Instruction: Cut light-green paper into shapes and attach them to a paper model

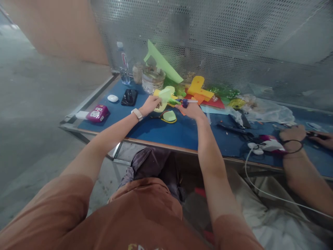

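Observation:
My left hand (152,105), with a pale band at the wrist, pinches a pale green and yellow flower-like piece (166,94) above the blue table. Facing it from the right, my right hand (191,110) is closed around a small dark blue and green tool (185,102), apparently a glue gun, with a whitish stick out of its back. Its green front end points at the flower-like piece; I cannot tell whether they touch. Just below lies a pale green oval piece with a yellow and black edge (169,117).
Along the back are a water bottle (124,67), a round tub (153,80), a light green sheet (163,62), yellow cut-outs (199,88) and plastic bags (273,111). A phone (129,97), white case (112,98) and purple device (98,113) lie left. A co-worker's hands (293,133) are right.

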A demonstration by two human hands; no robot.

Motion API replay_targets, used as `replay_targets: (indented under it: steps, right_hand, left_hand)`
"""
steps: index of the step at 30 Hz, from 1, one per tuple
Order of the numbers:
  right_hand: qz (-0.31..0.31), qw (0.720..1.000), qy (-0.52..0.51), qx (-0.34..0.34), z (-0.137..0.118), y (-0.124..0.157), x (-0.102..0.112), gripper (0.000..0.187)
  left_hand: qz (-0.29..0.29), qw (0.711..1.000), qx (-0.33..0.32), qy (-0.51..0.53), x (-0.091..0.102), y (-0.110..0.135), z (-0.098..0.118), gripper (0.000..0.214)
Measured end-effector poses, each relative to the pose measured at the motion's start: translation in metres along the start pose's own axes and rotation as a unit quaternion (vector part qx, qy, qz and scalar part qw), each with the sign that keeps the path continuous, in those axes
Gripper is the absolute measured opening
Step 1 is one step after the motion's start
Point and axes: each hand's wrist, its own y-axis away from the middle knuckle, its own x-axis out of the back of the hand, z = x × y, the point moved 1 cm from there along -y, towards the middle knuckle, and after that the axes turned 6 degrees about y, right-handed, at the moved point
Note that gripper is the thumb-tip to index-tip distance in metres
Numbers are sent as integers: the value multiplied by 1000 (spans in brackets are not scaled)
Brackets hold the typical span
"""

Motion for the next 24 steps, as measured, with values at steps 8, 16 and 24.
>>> replay_targets:
  steps: [8, 16, 24]
  right_hand:
    - [35, 996, 81, 12, 45, -4, 29, 24]
    - [-5, 984, 120, -132, 81, 6, 40, 44]
    - [-2, 1000, 1, -26, 38, 1, 21, 33]
  left_hand:
    - [53, 998, -13, -22, 7, -4, -3, 45]
    - [36, 999, -7, -38, 4, -4, -9, 45]
    - [31, 999, -5, -41, 5, -7, -12, 43]
